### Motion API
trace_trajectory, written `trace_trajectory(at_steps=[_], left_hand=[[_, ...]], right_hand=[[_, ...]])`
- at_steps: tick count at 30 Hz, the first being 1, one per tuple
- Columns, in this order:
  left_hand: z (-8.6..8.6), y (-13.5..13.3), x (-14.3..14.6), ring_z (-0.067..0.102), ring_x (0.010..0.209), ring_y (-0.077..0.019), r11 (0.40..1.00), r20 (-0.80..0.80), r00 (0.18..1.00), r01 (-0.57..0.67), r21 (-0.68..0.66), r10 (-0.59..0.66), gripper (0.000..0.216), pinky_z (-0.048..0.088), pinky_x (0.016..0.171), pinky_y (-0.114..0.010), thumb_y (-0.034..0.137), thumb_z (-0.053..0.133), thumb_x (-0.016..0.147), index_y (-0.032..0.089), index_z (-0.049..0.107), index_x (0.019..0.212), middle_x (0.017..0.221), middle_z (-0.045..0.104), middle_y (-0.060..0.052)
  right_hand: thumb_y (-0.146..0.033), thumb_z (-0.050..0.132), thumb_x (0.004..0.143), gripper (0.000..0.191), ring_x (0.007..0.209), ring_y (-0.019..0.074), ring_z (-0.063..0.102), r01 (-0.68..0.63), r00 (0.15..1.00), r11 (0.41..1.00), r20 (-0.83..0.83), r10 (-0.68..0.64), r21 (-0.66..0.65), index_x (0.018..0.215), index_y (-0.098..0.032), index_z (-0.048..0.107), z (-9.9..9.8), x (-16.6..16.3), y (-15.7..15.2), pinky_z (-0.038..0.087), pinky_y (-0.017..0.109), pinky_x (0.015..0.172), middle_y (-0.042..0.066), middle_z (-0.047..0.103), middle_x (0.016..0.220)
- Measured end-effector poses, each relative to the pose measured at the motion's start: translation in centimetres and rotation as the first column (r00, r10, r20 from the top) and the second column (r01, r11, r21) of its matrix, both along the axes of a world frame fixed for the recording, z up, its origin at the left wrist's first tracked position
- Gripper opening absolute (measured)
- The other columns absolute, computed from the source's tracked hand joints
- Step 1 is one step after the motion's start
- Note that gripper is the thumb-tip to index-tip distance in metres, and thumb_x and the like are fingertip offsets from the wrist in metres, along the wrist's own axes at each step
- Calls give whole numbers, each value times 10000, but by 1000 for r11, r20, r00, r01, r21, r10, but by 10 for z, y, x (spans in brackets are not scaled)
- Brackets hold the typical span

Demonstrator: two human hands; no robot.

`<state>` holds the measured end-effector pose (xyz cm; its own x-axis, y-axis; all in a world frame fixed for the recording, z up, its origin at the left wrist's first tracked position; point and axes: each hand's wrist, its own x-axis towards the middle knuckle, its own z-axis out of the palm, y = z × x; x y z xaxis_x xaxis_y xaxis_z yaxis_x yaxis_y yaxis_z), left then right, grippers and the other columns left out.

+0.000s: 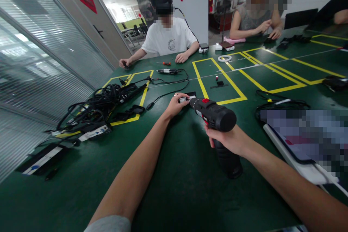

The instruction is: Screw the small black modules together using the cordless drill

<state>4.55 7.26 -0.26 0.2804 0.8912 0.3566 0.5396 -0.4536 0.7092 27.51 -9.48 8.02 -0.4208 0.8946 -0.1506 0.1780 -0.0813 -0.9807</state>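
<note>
My right hand [228, 138] is wrapped round the grip of a black and red cordless drill [213, 112], which points forward and to the left. Just ahead of the chuck, my left hand [175, 106] grips a small black part with a whitish label [192, 94] on the green table. The drill's tip is close to the left fingertips; I cannot tell whether it touches the part. My fingers hide much of the part.
Tangled black cables [95, 105] and black power adapters [43, 157] lie on the left. Ahead are a pen-like tool [166, 71], an orange screwdriver [166, 63] and a tape roll [224, 58]. A tablet [288, 141] lies right. Two people sit across the table.
</note>
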Motion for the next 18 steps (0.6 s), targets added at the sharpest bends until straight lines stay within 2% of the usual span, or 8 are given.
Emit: trace_trajectory(at_steps=[13,18], left_hand=[[-1,0,0,555,994,-201,1000,-5,1000,-12,-15,12,252,457,877,-327,297,621,769,201,665,997,1081,615,-50],[-2,1,0,550,1015,-208,1000,-7,1000,-8,2,8,245,461,876,-331,300,615,769,201,666,987,1069,620,-50]], right_hand=[[-203,592,762,53,541,148,592,11,1000,1000,-12,-11,-12,806,-178,575,-4,-1,1,468,321,591,14,593,682],[-204,582,770,33,528,151,585,7,1000,1000,5,-7,-1,797,-184,575,-4,-1,1,456,320,584,2,584,613]])
